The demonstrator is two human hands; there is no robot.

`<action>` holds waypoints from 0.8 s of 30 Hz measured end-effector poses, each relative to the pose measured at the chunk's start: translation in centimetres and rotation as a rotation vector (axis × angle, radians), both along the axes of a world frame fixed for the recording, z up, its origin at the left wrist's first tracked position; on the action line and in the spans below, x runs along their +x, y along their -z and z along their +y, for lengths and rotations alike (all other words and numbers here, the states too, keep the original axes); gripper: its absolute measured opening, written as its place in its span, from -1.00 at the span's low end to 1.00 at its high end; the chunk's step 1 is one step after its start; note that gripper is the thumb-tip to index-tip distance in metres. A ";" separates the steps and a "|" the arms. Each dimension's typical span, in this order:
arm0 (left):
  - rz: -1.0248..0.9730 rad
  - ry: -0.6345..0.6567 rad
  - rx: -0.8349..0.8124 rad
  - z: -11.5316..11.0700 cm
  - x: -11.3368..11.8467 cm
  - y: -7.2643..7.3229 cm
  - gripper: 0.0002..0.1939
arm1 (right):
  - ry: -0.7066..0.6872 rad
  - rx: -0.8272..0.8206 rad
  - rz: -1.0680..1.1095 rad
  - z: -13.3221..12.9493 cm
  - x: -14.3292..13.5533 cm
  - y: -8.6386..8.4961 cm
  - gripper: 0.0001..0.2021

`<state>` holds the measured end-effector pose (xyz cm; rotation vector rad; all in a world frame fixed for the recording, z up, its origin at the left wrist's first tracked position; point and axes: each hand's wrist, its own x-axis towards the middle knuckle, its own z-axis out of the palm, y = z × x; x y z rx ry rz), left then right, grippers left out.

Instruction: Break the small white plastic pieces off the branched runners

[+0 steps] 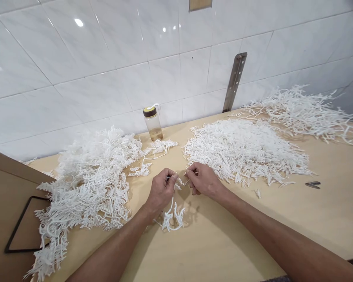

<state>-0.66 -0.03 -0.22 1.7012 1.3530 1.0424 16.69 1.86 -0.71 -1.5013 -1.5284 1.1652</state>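
My left hand is closed in a pinch on a white branched plastic strand, whose forked end dangles below the fingers over the table. Close by on the right, my right hand is also pinched, its fingertips near the strand's upper end. Whatever those fingertips hold is too small to make out. Just beyond my right hand spreads a pile of short white branched pieces. To the left of my left hand lies a tall tangled heap of white branched strands.
A bottle with a little brown liquid stands by the tiled wall. Longer white strands lie at the back right. Small snips rest on the table at right. A brown panel with a black frame borders the left.
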 end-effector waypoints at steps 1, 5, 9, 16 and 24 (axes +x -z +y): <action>-0.043 0.005 -0.049 0.1 -0.1 0.1 -0.73 | 0.029 0.021 -0.018 0.1 0.2 -0.1 -0.94; -0.145 -0.008 -0.134 0.7 -0.2 0.3 -0.70 | 0.139 0.153 -0.153 0.5 0.9 -0.6 -0.90; -0.156 -0.014 -0.157 0.9 -0.3 0.4 -0.70 | 0.150 0.288 -0.247 0.4 1.0 -0.8 -0.81; -0.093 -0.016 -0.072 0.7 -0.3 0.0 -0.75 | -0.193 0.256 -0.154 -0.7 -0.1 -1.4 -0.69; -0.011 -0.001 -0.017 0.7 -0.2 0.3 -0.79 | -0.183 0.183 -0.147 -0.7 -0.5 -0.7 -0.79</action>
